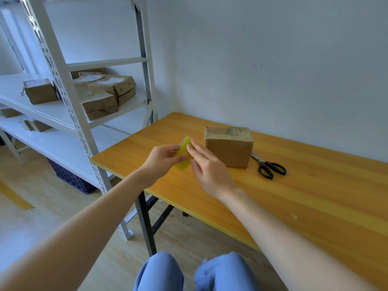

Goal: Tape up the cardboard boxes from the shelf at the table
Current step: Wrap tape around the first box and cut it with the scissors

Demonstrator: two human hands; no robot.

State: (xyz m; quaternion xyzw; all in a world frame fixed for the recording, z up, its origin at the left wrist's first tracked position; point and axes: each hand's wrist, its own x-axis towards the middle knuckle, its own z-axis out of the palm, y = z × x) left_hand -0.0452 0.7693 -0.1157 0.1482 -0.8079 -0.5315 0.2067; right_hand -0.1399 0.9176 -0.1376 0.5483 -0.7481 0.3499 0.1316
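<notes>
So the biggest thing here is the white metal shelf (69, 106) on the left, running back along the wall. Right next to it is the yellow-orange wooden table (294, 196), its left corner nearly up against the shelf post.

There's a bunch of cardboard boxes on the shelf (113, 87), some stacked, a couple pretty beat up, plus one more off to the left behind the post. A dark blue crate (71, 177) sits on the floor under the bottom shelf.

The one box on the table (230, 147) stands near the back, close to the wall, and its top is already covered in wrinkly tape.

Both arms reach out over the left end of the table. The left hand (165, 158) has its fingers curled round a yellow tape roll (184, 153), holding it up above the tabletop, just left of the box and not touching it. The right hand (207, 164) is mostly loose and spread, fingertips resting against the roll's edge. Can't tell if it's got hold of the tape end.

Black-handled scissors (270, 166) lie flat just right of the box, blades pointing at its bottom corner.
</notes>
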